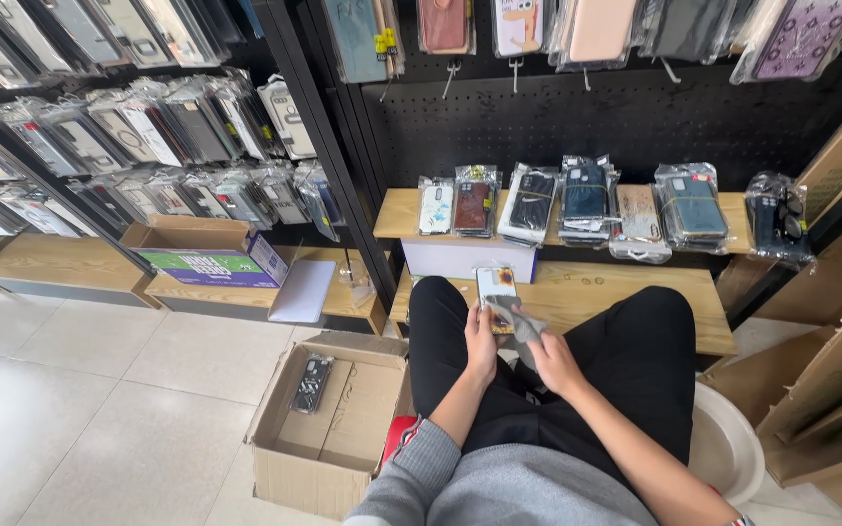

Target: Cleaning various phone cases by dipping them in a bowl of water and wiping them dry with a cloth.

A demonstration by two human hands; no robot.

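Two bare hands work together above the lap of a seated person in black trousers [635, 360] and a grey knit sweater [528, 492]. Left hand [480, 343] is closed around the near edge of a flat rectangular phone case in a clear packet [496, 288], holding it upright over the left knee. Right hand [555, 362] is closed on a crumpled grey cloth [516, 318], which lies against the right side of the packet. Just beyond the knees stands a low light-wood bench [626, 292], and behind it a higher light-wood shelf [397, 214] carries a row of bundled phone cases in clear plastic bags [587, 200], seven bundles across. A white box [465, 259] sits under that shelf, on the bench's far left. On the floor to the left of the person is an open brown cardboard carton [328, 429] holding one dark packaged phone case [311, 383]. Farther left, an open cardboard box with a purple and green side [209, 255] rests on another low wood shelf, with racks of hanging packaged cases [148, 146] above it. Black pegboard [577, 122] at the far side carries more hanging cases. A white plastic basin [728, 443] sits near right, beside leaning flattened brown cartons [830, 380].
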